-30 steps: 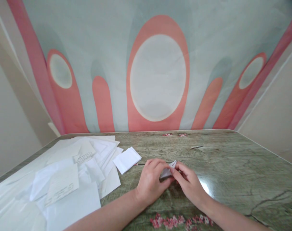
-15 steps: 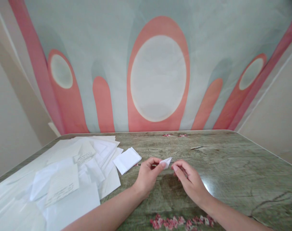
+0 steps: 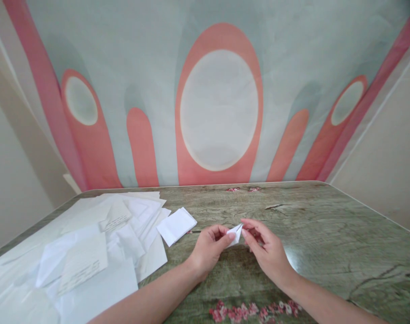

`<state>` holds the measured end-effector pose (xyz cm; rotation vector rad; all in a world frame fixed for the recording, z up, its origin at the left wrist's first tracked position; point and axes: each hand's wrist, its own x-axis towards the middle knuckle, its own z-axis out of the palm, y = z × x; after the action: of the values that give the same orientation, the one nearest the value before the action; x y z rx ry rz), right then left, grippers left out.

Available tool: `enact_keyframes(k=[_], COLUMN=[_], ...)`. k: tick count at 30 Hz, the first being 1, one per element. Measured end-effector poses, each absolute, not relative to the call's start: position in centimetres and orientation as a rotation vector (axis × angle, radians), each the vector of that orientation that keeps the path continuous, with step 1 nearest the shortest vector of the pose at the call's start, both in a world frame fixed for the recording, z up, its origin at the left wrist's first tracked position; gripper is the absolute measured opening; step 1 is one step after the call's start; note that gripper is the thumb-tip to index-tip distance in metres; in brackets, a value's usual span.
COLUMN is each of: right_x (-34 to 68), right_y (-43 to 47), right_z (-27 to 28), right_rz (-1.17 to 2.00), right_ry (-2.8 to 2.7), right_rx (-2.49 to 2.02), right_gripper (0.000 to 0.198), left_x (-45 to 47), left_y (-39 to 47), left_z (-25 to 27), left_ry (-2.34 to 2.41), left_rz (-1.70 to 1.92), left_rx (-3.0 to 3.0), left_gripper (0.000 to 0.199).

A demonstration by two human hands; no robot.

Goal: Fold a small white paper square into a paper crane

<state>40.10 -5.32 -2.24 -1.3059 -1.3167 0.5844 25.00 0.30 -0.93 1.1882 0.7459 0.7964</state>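
Observation:
A small folded piece of white paper [image 3: 234,236] is held above the table, pointed at its upper right end. My left hand [image 3: 210,247] pinches its left side between thumb and fingers. At the pointed tip, the thumb and index finger of my right hand [image 3: 264,247] close around the paper from the right. Just left of my left hand lies a small stack of folded white paper [image 3: 176,226].
A spread pile of white and cream sheets [image 3: 120,279], some with printed lines, covers the table's left side. The wood-patterned table [image 3: 326,243] carries printed pink blossoms. Behind it stands a wall covering [image 3: 151,54] with coral shapes.
My right hand has moved slightly up and left, and its fingertips now meet the paper's tip. The folded paper has turned a little and shows more of its face.

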Motion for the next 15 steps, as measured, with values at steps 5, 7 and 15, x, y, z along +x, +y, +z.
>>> enact_keyframes(k=[5, 7, 15], right_x=[40.07, 40.07, 39.94], right_y=[-5.36, -5.43, -5.61], right_z=[-2.12, -1.95, -1.47], right_rz=[0.606, 0.603, 0.525], right_ry=[-1.299, -1.305, -1.371], right_rx=[-1.329, -1.341, -1.34], right_gripper=[0.026, 0.025, 0.019], left_x=[25.03, 25.02, 24.97], left_y=[0.26, 0.27, 0.27], left_z=[-1.05, -1.08, -1.05], left_ry=[0.72, 0.715, 0.671], left_rz=[0.79, 0.783, 0.751], left_rx=[1.202, 1.212, 1.276], left_gripper=[0.028, 0.028, 0.029])
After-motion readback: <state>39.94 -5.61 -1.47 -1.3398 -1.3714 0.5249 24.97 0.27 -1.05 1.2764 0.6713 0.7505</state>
